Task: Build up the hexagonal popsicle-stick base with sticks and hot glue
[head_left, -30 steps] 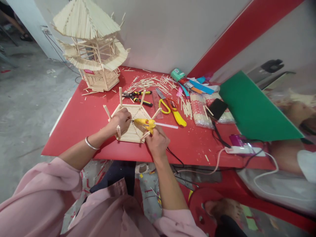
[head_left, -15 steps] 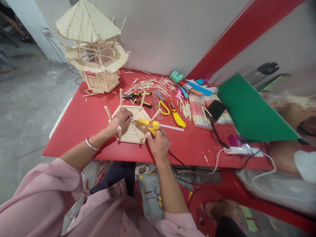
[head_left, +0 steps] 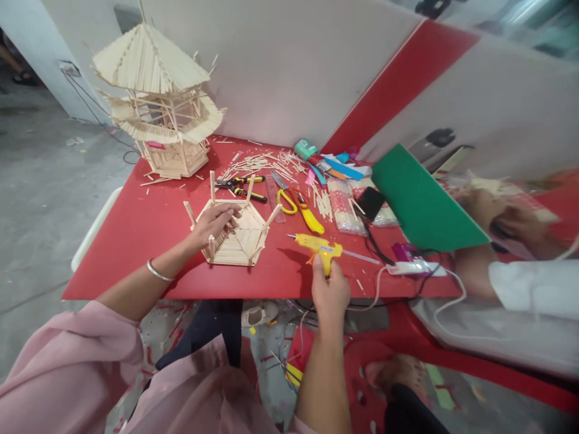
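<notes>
My right hand (head_left: 331, 289) grips a yellow hot glue gun (head_left: 319, 246) by its handle, above the front part of the table. The gun's nozzle points left, and a clear glue stick (head_left: 360, 257) sticks out of its back. A hexagonal base of pale wooden sticks (head_left: 242, 241), with short posts standing at its corners, lies left of the gun. Over its left half rests my left hand (head_left: 213, 224), fingers stretched out and fingertips bent down toward the middle. Whatever lies beneath those fingertips is hidden.
A tall stick pagoda (head_left: 156, 114) stands at the back left. Behind the base lie pliers (head_left: 244, 185), scissors (head_left: 294, 202), a ruler (head_left: 274, 196) and loose sticks (head_left: 253, 164). Stick packs (head_left: 344, 208), a green board (head_left: 425, 202) and a power strip (head_left: 418, 268) are rightward, beside another person's arm (head_left: 474, 271).
My right hand has drawn the glue gun away from the base, toward the right. My left hand has stayed over the base, its fingers now straighter. The camera view has shifted slightly.
</notes>
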